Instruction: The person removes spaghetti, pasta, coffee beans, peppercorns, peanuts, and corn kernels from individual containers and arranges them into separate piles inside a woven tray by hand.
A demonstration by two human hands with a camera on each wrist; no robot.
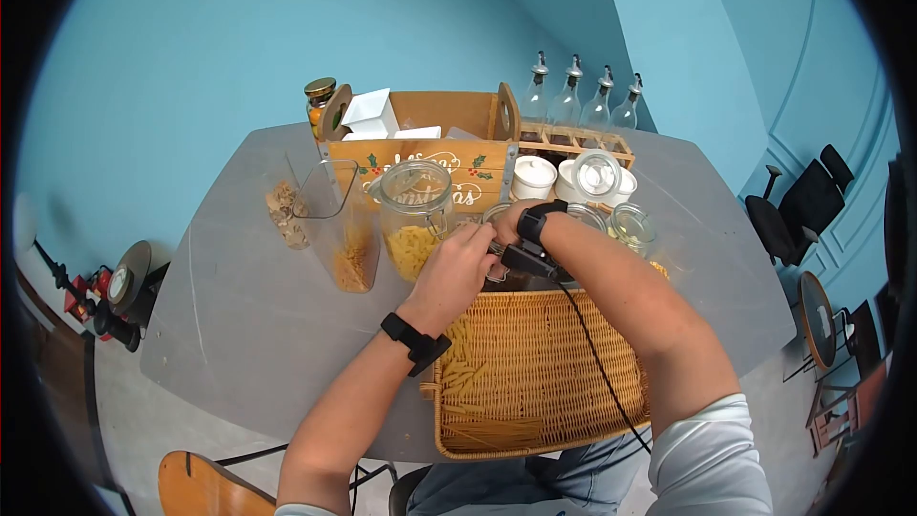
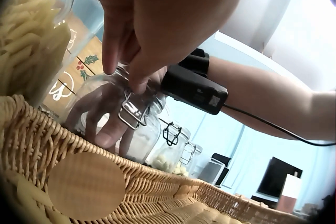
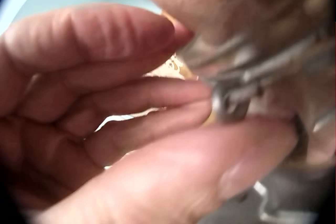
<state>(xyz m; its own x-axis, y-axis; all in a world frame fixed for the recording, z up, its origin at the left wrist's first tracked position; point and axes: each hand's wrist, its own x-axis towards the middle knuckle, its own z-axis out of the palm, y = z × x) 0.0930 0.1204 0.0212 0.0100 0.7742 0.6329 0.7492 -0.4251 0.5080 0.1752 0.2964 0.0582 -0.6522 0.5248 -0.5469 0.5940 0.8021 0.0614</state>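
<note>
Head view: both hands are seen meeting at a small clip-top jar [image 1: 499,234] just behind the wicker basket [image 1: 544,373] on the grey counter [image 1: 239,306]; the left hand [image 1: 457,272] is laid on the jar's front with fingers at the wire clasp, the right hand [image 1: 511,222] is curled around the jar from behind. A pasta jar [image 1: 416,220] stands just left of the small jar, and loose pasta is scattered in the basket. Left wrist view: the wire clasp [image 2: 132,112] is pinched by the left hand's fingertips [image 2: 137,79], and right-hand fingers are seen through the glass, wrapped round it. Right wrist view: too blurred for detail; metal wire [image 3: 236,100] is caught between fingers. Risk judged: the clasp could snap onto a fingertip, or the jar could tip into the basket if the rear grip loosens. Writing: script on the wooden crate [image 1: 449,167] behind the jars is partly hidden, "Christmas" likely.
</note>
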